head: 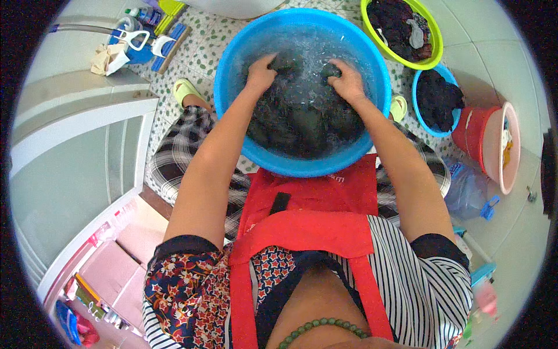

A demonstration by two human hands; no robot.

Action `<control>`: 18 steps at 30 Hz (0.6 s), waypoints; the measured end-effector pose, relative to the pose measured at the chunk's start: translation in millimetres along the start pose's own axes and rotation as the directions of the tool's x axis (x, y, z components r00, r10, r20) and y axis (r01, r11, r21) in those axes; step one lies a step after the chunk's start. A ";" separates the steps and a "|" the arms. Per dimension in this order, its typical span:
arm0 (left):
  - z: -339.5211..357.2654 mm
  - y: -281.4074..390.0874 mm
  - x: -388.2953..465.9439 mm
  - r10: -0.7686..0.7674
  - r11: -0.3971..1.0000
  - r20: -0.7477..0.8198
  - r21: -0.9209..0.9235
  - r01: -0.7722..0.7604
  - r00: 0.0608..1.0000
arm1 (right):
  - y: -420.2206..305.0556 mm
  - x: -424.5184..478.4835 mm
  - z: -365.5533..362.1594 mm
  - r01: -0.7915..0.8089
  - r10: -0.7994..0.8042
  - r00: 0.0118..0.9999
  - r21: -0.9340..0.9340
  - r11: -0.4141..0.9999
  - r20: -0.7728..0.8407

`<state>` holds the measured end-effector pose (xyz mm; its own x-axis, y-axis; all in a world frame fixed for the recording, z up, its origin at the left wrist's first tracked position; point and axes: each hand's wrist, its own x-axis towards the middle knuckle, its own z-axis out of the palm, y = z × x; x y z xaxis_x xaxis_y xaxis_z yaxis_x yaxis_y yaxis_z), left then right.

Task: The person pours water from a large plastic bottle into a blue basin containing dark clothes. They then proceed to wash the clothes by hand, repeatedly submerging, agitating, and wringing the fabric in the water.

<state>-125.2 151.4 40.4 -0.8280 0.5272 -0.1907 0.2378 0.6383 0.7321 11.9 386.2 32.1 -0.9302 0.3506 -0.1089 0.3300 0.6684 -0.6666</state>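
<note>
A large round blue plastic basin [305, 170] stands on the floor between my knees. Inside it, dark wet cloth [307, 128] lies in murky water with a few suds. My left hand [261, 75] reaches into the left side, its fingers closed around a bunch of the dark cloth and the fingertips partly under water. On the right side, my right hand [348, 82] grips another dark bunch at the water's surface. How many pieces of cloth there are cannot be told. A red apron [311, 192] hangs between me and the basin's near rim.
At the upper right a yellow-green basin [438, 48] and a smaller blue basin [417, 111] hold dark clothes. Beside them are a red bucket [473, 135], a pink basin [492, 152] and a clear plastic jug [464, 192]. A squeegee mop [168, 50] lies upper left, near a door [83, 161].
</note>
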 end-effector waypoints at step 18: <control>29.7 81.7 -97.2 -0.036 0.396 0.181 -0.901 0.180 0.983 | -167.7 -143.2 -47.1 0.649 -0.662 0.746 0.294 0.702 -0.067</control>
<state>-10.2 169.0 99.2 -0.7307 0.5968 -0.3315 -0.5120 -0.1579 0.8443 97.3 254.8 194.3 -0.9020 -0.1372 0.4093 -0.4193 0.5035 -0.7554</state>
